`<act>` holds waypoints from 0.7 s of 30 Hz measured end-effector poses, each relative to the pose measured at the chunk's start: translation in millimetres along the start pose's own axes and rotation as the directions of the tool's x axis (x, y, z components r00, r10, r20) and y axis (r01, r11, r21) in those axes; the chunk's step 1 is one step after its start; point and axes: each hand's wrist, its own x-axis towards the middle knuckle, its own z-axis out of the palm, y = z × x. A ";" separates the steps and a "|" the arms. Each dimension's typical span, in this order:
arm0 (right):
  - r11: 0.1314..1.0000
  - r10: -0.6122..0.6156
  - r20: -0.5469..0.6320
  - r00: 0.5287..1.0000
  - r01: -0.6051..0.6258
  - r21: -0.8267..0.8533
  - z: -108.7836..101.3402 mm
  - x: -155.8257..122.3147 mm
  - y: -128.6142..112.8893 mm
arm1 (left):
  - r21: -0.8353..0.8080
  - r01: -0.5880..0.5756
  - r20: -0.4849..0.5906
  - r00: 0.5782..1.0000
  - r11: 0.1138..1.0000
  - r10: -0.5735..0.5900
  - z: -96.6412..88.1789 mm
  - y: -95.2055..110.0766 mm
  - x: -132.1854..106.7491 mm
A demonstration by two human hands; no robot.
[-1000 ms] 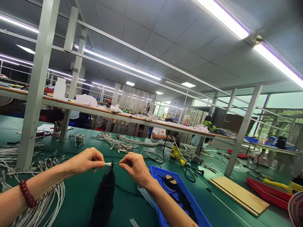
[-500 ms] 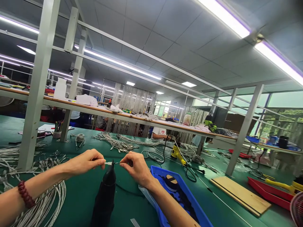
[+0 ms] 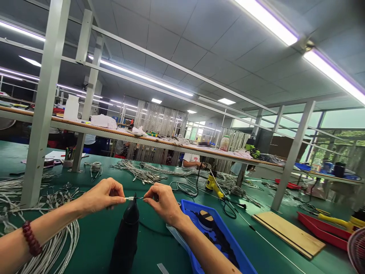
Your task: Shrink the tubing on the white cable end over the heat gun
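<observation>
My left hand [image 3: 102, 195] and my right hand [image 3: 161, 203] each pinch one end of a thin wire with a small metal connector [image 3: 131, 198], stretched level between them. The wire hangs right above the nozzle of an upright black heat gun [image 3: 125, 236] standing on the green bench [image 3: 94, 232]. A bead bracelet circles my left wrist. Both hands have the fingers closed in a pinch.
A blue tray [image 3: 219, 236] with a tape roll lies right of my right forearm. White cable bundles [image 3: 54, 243] lie at the left. A yellow tool [image 3: 212, 184], a wooden board [image 3: 288, 236] and red trays [image 3: 322, 228] sit to the right. Shelf posts [image 3: 40, 114] rise in front; people work behind.
</observation>
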 end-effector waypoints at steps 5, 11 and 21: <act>1.000 0.009 0.008 1.000 -0.009 0.002 -1.0 -1.1 -2.0 | 0.039 -0.028 -0.016 0.999 0.999 0.028 2.4 -6.5 -4.4; 1.000 -0.007 0.044 0.999 0.008 -0.026 -2.8 -2.1 -5.4 | 0.046 -0.067 0.021 0.998 0.997 0.066 1.0 -12.0 -6.2; 0.997 -0.050 0.052 0.997 0.054 -0.062 -3.0 0.1 -6.0 | 0.093 -0.046 0.038 0.998 0.995 0.043 -4.5 -8.0 -3.6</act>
